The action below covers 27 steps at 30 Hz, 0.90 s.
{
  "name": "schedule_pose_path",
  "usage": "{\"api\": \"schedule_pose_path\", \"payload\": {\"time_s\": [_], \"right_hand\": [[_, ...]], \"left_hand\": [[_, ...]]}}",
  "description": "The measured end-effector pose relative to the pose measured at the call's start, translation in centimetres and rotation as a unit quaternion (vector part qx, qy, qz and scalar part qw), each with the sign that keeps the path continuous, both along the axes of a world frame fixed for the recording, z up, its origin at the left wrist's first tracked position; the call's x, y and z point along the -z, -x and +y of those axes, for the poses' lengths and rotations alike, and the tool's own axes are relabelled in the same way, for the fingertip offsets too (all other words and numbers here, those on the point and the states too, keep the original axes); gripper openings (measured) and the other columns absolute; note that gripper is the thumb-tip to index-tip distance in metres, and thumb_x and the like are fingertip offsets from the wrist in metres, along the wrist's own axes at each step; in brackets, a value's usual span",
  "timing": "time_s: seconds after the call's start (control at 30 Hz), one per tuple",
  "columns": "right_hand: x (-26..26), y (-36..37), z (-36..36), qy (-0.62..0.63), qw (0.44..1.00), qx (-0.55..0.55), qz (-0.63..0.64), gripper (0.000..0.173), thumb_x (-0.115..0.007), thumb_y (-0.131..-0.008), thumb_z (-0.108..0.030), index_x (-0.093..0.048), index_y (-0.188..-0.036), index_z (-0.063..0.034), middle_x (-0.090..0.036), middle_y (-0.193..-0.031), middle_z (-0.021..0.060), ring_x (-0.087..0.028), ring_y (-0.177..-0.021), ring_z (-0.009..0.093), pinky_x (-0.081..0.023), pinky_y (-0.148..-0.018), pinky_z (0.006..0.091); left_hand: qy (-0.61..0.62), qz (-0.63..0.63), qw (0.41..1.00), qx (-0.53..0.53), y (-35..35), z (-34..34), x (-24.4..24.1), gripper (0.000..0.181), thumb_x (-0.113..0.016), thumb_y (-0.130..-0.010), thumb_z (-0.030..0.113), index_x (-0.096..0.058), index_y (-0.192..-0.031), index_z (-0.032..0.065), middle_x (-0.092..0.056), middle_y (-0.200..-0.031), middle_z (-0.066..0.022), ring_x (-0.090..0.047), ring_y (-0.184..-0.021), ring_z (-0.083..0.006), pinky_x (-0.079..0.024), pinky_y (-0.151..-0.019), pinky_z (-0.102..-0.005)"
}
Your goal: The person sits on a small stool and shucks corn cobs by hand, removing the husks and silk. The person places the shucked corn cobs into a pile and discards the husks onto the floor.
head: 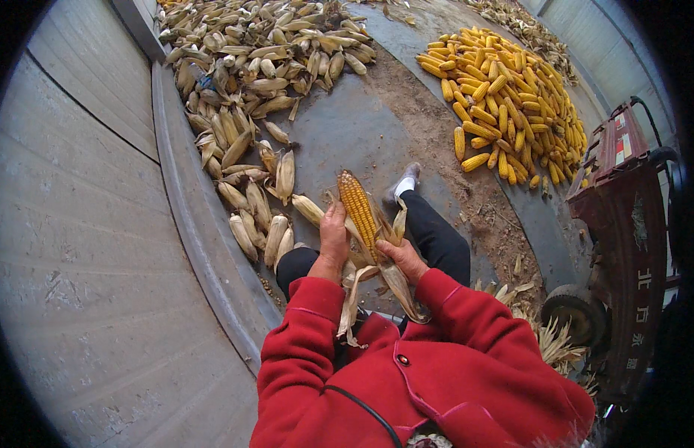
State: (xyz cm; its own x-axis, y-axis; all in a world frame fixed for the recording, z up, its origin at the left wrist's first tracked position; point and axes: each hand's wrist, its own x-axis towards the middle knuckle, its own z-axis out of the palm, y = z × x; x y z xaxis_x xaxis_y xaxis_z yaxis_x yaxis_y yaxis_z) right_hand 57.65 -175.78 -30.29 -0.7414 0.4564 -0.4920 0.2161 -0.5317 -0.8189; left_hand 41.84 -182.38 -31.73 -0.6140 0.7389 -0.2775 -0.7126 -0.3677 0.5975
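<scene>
Between my two hands, above my lap, is a partly husked ear of corn (357, 210), its yellow kernels bare and its tip pointing away from me. My left hand (334, 232) grips the husk along the ear's left side. With its thumb against the lower part of the ear, my right hand (404, 259) holds the ear and the husk on the right. Peeled dry husk leaves (402, 288) hang below both hands towards my red coat. Just beyond my left hand lies an unhusked ear (308, 209). My palms are hidden.
A large heap of unhusked corn (268, 53) spreads along the metal wall (89, 224) on the left. Husked yellow cobs (506, 106) are piled at the far right. A dark red cart (619, 235) with a rubber wheel (574, 315) stands at right, near loose husks (554, 341).
</scene>
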Motion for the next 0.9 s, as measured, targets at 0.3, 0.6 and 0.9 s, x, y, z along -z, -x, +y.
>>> {"api": "schedule_pose_path", "payload": {"time_s": [0.3, 0.6, 0.9], "right_hand": [[1.5, 0.2, -0.2, -0.018, 0.999, -0.006, 0.034, 0.035, -0.063, -0.080, -0.016, -0.053, -0.110, -0.0007, -0.059, -0.098, 0.0035, -0.055, -0.086, 0.012, -0.045, -0.077, 0.0268], [1.6, 0.7, -0.2, -0.082, 0.994, -0.072, -0.001, 0.028, -0.060, -0.082, -0.015, -0.056, -0.106, -0.0011, -0.059, -0.096, 0.0001, -0.053, -0.084, 0.010, -0.044, -0.075, 0.0263], [-4.1, 5.2, 3.2, -0.117, 0.987, 0.058, 0.095, 0.025, -0.062, -0.082, -0.019, -0.058, -0.100, -0.0018, -0.060, -0.088, -0.0003, -0.054, -0.078, 0.008, -0.044, -0.070, 0.0235]], "left_hand": [[-0.011, -0.073, 0.997, -0.008, -0.1, 0.3, 0.0, 0.025, -0.049, -0.089, 0.025, -0.054, -0.102, 0.0036, -0.060, -0.089, -0.0046, -0.058, -0.077, -0.0152, -0.049, -0.069, -0.0289], [-0.041, -0.094, 0.995, 0.001, -0.1, 0.4, 1.5, 0.024, -0.050, -0.089, 0.026, -0.055, -0.100, 0.0048, -0.061, -0.086, -0.0046, -0.060, -0.071, -0.0147, -0.050, -0.063, -0.0285], [0.002, -0.011, 0.999, 0.034, -2.1, 0.7, 0.3, 0.020, -0.047, -0.090, 0.019, -0.053, -0.103, 0.0045, -0.061, -0.091, -0.0048, -0.060, -0.076, -0.0148, -0.050, -0.066, -0.0273]]}}
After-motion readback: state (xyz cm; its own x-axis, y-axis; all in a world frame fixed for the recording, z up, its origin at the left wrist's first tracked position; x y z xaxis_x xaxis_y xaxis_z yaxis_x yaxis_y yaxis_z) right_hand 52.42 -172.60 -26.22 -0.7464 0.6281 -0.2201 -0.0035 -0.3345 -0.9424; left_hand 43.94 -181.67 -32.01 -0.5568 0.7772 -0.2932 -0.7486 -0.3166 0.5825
